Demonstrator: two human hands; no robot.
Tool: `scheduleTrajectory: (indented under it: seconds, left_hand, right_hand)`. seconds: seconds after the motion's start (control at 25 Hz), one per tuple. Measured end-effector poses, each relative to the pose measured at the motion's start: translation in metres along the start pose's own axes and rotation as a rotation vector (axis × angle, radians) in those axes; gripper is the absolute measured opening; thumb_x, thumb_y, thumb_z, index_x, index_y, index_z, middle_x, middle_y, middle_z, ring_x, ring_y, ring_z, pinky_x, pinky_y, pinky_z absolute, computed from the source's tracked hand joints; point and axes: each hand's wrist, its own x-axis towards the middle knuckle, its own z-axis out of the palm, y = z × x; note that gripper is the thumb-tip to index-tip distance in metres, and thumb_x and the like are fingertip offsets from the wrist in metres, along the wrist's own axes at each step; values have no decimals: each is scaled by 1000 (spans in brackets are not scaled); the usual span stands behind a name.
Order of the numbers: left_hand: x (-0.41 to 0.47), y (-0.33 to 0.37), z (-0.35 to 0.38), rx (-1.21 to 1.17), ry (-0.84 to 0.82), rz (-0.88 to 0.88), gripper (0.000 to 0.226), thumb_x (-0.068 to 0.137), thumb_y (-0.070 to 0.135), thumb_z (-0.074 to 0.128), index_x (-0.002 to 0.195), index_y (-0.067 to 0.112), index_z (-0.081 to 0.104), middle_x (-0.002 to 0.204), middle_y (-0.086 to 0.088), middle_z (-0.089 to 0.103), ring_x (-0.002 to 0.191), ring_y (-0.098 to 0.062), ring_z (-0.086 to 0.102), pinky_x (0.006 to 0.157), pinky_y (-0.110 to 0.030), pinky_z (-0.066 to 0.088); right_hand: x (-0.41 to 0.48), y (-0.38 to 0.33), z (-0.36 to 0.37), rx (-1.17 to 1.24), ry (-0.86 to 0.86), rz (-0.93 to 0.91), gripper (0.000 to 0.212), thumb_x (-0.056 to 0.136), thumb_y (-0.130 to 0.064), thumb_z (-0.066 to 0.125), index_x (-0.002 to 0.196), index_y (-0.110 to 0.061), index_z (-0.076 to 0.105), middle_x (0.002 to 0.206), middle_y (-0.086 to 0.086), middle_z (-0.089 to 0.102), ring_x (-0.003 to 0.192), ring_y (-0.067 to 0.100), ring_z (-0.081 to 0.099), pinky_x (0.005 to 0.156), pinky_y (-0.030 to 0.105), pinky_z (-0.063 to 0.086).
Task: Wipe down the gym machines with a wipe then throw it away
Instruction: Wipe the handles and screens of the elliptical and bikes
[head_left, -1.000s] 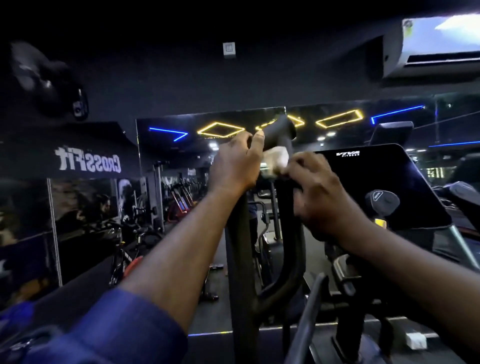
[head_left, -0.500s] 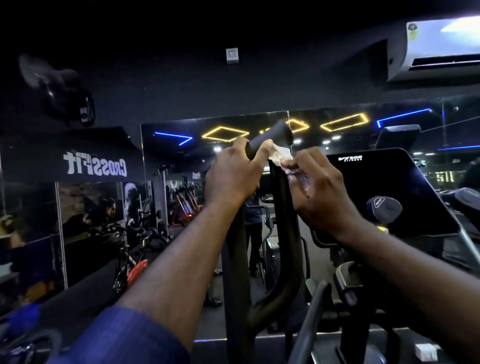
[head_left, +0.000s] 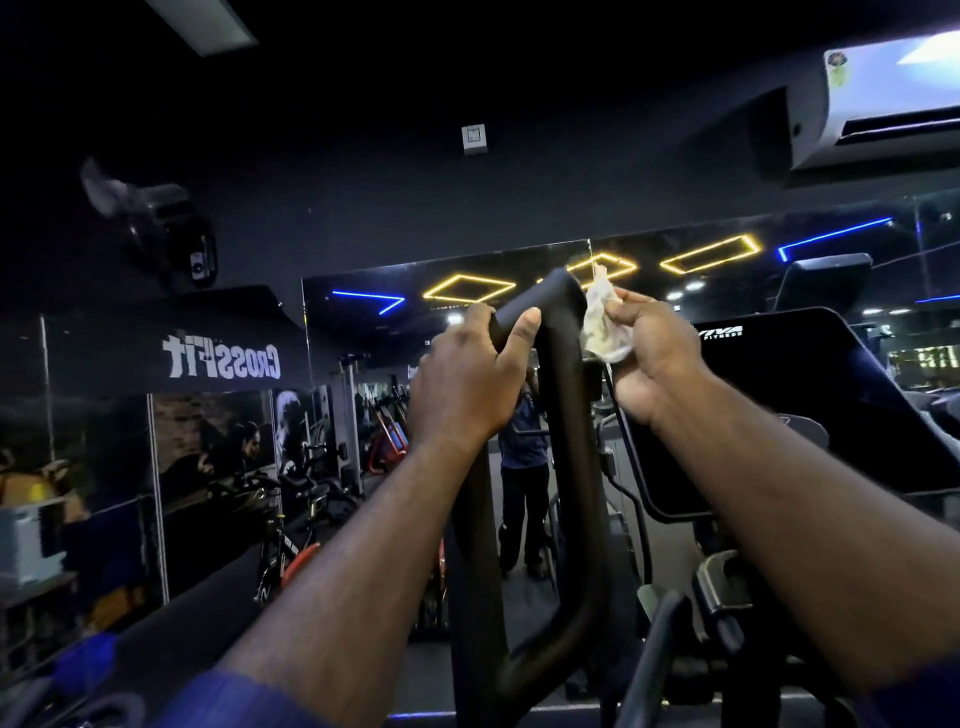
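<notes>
Dark gym interior, black wall and ceiling. A mirror (head_left: 363, 317) runs across the wall ahead and reflects yellow and blue light strips, rows of exercise bikes, and reversed white "CrossFit" lettering (head_left: 221, 361) at left. At right stands the black console (head_left: 805, 405) of a machine, tilted back, screen dark, with a small white logo at its upper left corner. At centre is the machine's black looped handle (head_left: 571, 467): two near-vertical bars joined by a curve below, and an angled grip section at the top that points up and to the left. A white air conditioner (head_left: 883, 93) is mounted high on the wall at upper right. A black wall fan (head_left: 156, 223) is at upper left, blades blurred. Both forearms reach in from the bottom edge, bare to the elbow, and a blue sleeve (head_left: 234, 696) shows on the left arm. The left hand (head_left: 467, 384) grasps the angled top of the handle, fingers curled over the far side and thumb lying along the near side. The right hand (head_left: 654, 358) is just to the right of the handle's upper bend, at about the same height as the left hand; its fingertips and thumb pinch the wipe (head_left: 600, 322). The wipe is crumpled, off-white, with one corner sticking up above the fingers. Its left edge lies at the right side of the bar; cannot tell whether it touches. A small grey switch plate (head_left: 474, 139) sits on the wall above the mirror.
</notes>
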Motion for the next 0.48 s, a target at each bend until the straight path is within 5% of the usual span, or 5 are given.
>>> scheduleTrajectory:
  seconds: [0.12,0.24,0.32,0.4,0.48]
  left_hand:
    - [-1,-1,1,10,13,-8,51,103,72,34,122,30,55,93,7,61,79,-7,59,61,-29,40]
    - [-4,4,1,71,44,-32,49,104,70,33,117,29,56,93,10,56,73,1,46,58,-25,28]
    - [-7,7,1,97,64,-40,48,105,69,34,114,27,56,90,12,52,72,0,44,58,-27,28]
    - [-8,8,0,118,85,-38,47,105,67,34,116,27,56,96,10,53,78,-9,49,65,-32,30]
    - [-9,10,3,168,93,10,46,106,65,35,125,27,52,110,7,54,93,-11,49,74,-34,31]
  right_hand:
    - [4,7,14,72,-148,124,32,104,-15,54,134,-13,65,114,17,74,105,32,70,108,53,50]
    - [-6,24,-1,118,-243,196,25,106,-23,55,124,-12,69,121,19,65,114,33,58,119,53,39]
    - [-23,33,-16,85,-283,211,27,106,-21,55,126,-11,68,113,16,65,105,30,59,109,44,49]
    - [-36,40,-26,55,-301,209,25,106,-13,49,122,-10,68,92,11,73,81,21,68,76,31,59]
    - [-55,47,-39,20,-306,241,31,102,-3,45,117,-7,72,98,16,76,78,20,71,67,28,60]
